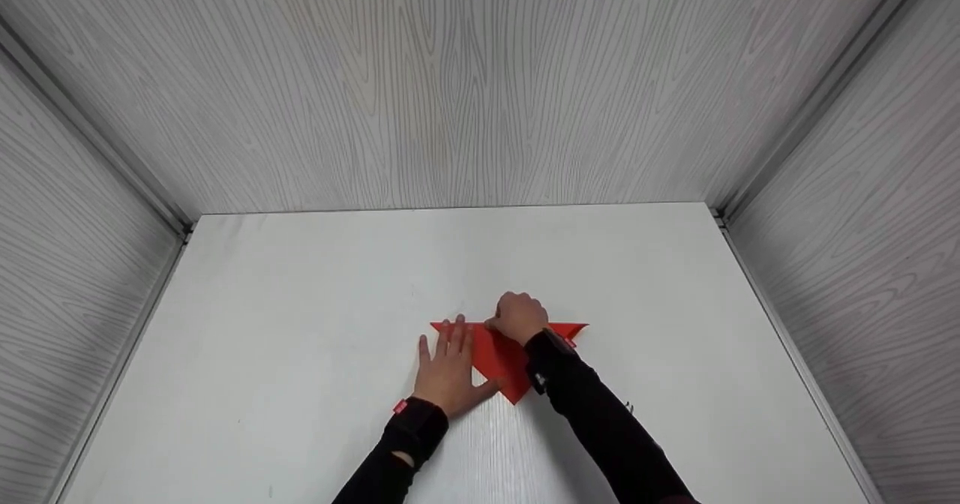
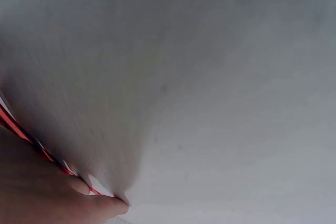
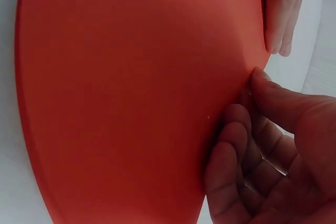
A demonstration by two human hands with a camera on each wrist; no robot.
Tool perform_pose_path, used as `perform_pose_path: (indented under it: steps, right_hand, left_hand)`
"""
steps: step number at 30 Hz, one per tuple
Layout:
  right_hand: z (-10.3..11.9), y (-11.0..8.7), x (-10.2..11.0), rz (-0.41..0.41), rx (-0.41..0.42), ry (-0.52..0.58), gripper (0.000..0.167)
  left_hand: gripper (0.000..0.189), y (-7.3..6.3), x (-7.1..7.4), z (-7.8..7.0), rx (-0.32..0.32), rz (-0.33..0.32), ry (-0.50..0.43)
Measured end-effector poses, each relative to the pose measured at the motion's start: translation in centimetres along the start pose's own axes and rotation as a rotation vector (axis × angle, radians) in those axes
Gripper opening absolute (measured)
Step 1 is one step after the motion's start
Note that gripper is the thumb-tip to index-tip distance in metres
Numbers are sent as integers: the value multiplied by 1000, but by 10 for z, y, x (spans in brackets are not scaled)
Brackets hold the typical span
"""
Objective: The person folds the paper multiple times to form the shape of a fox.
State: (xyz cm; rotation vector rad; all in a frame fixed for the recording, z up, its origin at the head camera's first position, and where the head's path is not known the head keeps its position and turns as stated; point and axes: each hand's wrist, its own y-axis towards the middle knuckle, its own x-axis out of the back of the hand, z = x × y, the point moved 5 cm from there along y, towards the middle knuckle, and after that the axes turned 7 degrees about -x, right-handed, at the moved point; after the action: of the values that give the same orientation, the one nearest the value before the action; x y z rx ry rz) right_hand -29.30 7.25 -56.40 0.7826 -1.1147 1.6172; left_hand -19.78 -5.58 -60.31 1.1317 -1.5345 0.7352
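A folded sheet of red paper (image 1: 499,358) lies on the white tabletop as a downward-pointing triangle, its long straight edge on the far side. My left hand (image 1: 446,384) rests flat on its left part with the fingers spread. My right hand (image 1: 519,318) has curled fingers at the long edge, right of the left hand. In the right wrist view the thumb and bent fingers pinch the edge of the paper (image 3: 121,98), close to the left hand's fingertips (image 3: 283,9). The left wrist view shows only part of the left hand (image 2: 47,198) beside a thin red edge.
The white tabletop (image 1: 300,324) surrounds the paper. Grey wood-grain panels stand at the back (image 1: 450,91), on the left (image 1: 67,264) and on the right (image 1: 877,264). Both wrists wear black bands, and dark sleeves reach in from the near side.
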Motion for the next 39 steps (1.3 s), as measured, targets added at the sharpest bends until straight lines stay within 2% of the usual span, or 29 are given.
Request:
perform_pose_path:
  steps: [8, 14, 27, 33, 39]
  right_hand:
    - [-24, 3, 13, 11, -70, -26, 23]
    - [-51, 1, 25, 18, -75, -34, 23]
    - [-115, -11, 59, 35, -66, 11, 22]
    - [-144, -7, 64, 50, -99, 22, 27]
    - [-157, -6, 66, 76, -81, 74, 35]
  left_hand:
    - [105, 0, 1, -1, 15, 17, 7]
    - [106, 0, 1, -1, 19, 44, 47]
    - [107, -1, 1, -2, 23, 44, 21]
    - [107, -1, 1, -2, 21, 38, 24]
    - [107, 0, 0, -2, 20, 33, 17]
